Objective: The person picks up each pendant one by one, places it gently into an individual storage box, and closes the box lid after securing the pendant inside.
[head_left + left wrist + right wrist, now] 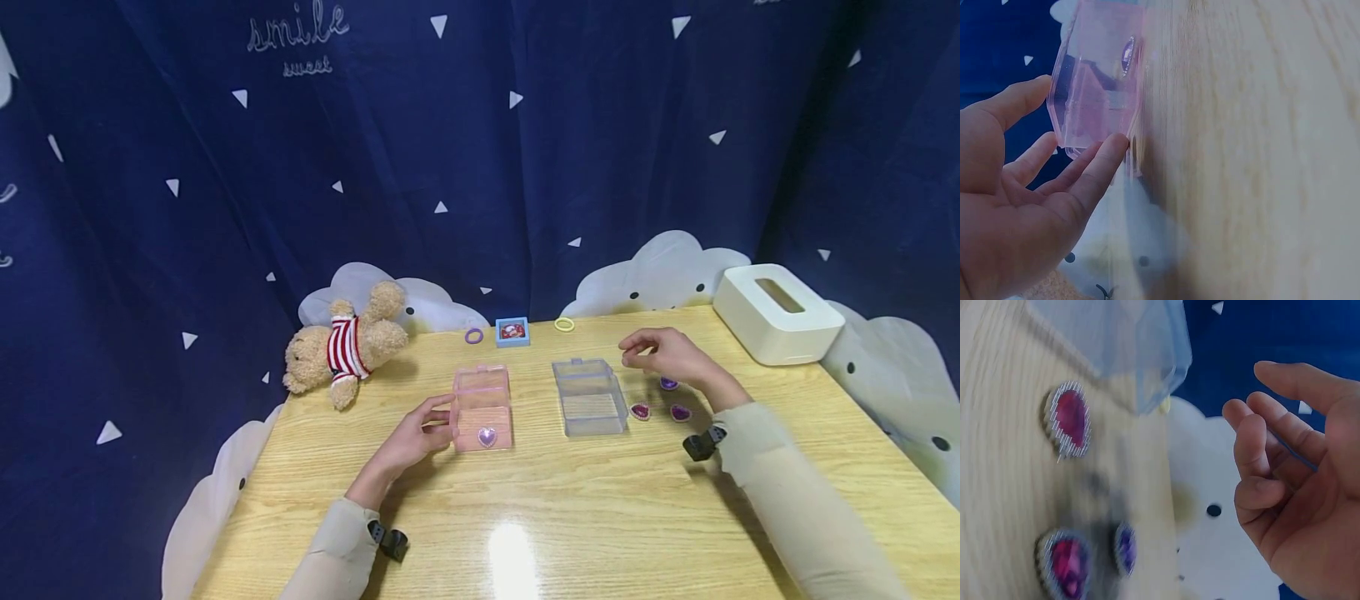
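A pink clear plastic box (482, 408) lies with its lid thrown back, and a lilac heart gem (487, 437) rests in its front part. My left hand (411, 435) touches the box's left side with extended fingers, thumb apart. To the right, a bluish-grey clear box (590, 398) also has its lid back; I see nothing in it. My right hand (667, 354) hovers beyond that box's right side, fingers loosely bent and holding nothing. Below it lie a red heart gem (641, 412), a magenta-purple heart gem (681, 413) and a violet gem (669, 383), partly covered by the hand.
A teddy bear (348, 346) in a striped shirt lies at the back left. Along the back edge are a purple ring (474, 336), a small blue square box (512, 332) and a yellow ring (564, 324). A white tissue box (780, 315) stands back right, before a dark curtain (480, 150).
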### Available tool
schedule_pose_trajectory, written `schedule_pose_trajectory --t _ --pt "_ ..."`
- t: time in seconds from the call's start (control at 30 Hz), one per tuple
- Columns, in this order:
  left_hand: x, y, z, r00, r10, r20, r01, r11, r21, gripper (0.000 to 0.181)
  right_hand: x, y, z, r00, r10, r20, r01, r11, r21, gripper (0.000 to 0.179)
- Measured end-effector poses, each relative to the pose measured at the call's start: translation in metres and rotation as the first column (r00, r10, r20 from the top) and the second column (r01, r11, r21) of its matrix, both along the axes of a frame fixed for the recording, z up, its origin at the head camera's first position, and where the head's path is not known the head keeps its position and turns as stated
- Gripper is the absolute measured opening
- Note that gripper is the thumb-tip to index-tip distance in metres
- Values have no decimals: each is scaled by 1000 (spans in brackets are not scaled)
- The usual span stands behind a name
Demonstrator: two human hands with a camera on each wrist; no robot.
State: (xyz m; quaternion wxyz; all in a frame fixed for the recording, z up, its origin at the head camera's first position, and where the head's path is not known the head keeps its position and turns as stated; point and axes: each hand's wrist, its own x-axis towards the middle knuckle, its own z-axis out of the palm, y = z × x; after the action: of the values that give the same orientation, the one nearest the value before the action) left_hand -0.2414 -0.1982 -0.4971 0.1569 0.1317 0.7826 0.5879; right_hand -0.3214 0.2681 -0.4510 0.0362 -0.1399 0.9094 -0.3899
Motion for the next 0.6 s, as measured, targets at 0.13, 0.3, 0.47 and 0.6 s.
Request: schedule_pose_trajectory --t 0.13,0.3,0.47,0.6 --pt "0 0 0 1000 -2 1 2 1000 2 64 -3 16 -11 999 -44 -5 44 998 48 33" --pt "-1 1 0 1000 2 7 -2 1000 5 64 -4 31 -21 996 -86 16 85 993 82 33" --pt "-1 1 0 1000 12 21 -13 1000 11 65 -2 44 -31 994 -107 27 103 987 119 35" --pt "-1 2 -1 1000 7 13 -8 1000 10 64 -1 53 -39 991 -124 52 117 986 122 36"
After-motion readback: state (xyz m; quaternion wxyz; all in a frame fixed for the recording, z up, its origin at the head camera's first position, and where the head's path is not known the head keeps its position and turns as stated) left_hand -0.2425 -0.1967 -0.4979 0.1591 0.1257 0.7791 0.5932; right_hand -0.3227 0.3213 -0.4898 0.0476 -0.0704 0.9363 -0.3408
